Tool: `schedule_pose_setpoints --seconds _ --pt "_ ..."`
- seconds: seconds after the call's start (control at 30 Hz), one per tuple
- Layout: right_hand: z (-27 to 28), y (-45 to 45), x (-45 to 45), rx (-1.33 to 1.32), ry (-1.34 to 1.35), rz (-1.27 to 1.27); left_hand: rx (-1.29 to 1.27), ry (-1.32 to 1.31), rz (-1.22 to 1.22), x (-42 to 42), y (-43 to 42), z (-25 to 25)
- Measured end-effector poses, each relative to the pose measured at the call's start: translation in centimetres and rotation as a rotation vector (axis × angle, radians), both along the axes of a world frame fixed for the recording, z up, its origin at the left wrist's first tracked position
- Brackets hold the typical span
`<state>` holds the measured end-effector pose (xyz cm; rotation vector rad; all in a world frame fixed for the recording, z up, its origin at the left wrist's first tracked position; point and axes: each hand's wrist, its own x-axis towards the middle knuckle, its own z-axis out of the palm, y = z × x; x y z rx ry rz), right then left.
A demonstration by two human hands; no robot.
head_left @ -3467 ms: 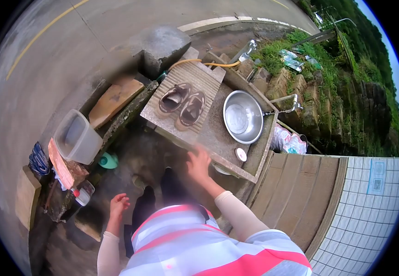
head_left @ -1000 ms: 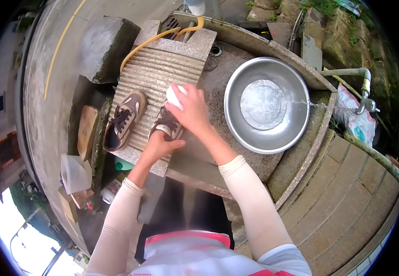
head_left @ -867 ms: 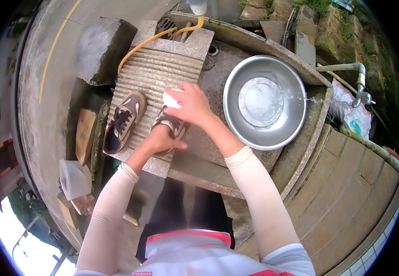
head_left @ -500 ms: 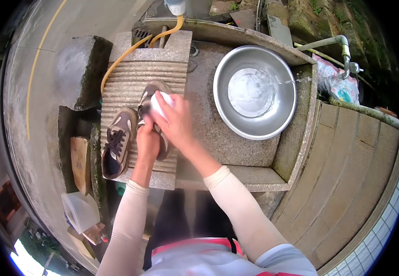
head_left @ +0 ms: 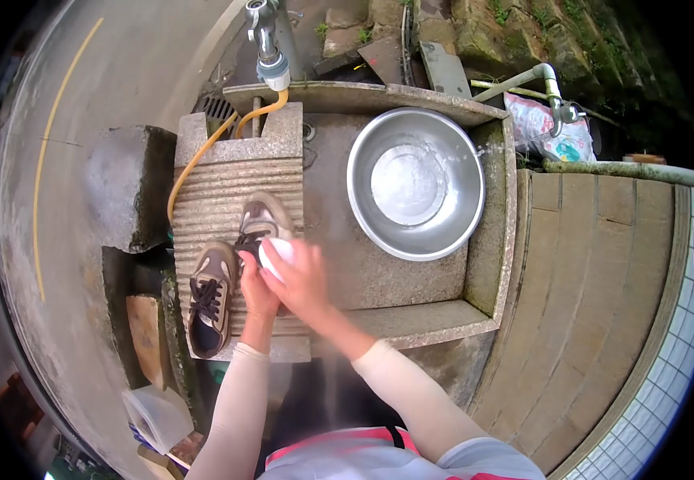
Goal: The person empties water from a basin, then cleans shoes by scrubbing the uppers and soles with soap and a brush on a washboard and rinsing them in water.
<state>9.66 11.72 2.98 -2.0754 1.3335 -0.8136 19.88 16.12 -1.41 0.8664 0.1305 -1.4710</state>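
Observation:
Two brown-and-cream sneakers with dark laces are on the ridged stone washboard. The left sneaker stands by itself, its opening toward me. My hands partly cover the right sneaker. With closed fingers, my left hand is at that sneaker's dark shoelace and seems to pinch it; the fingertips are partly hidden. A smooth white rounded object is in my right hand, pressed against the laces beside my left thumb. The right hand is slightly blurred, and the object's underside is hidden.
A metal basin with some water sits in the stone sink, under a running tap. A yellow hose runs from another tap along the washboard. A stone block stands at left.
The view has shifted, so the sink and sneakers appear lower and the upper tap shows more. Both hands stay at the right sneaker, the white object still in my right hand.

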Motion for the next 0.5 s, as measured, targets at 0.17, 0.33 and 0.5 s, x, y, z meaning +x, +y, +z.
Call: schedule_pose_setpoints --seconds 0.17,0.33,0.5 --pt "-1.4 -3.4 2.7 -0.067 0.015 0.056 0.041 0.003 0.123 -0.1 -0.9 0.2" --pt "-1.8 -7.8 5.3 -0.077 0.057 -0.011 0.224 -0.002 0.182 0.1 -0.7 0.0" --pt "1.6 3.5 -1.3 0.021 0.033 0.069 0.188 -0.026 0.184 0.4 -0.7 0.0"
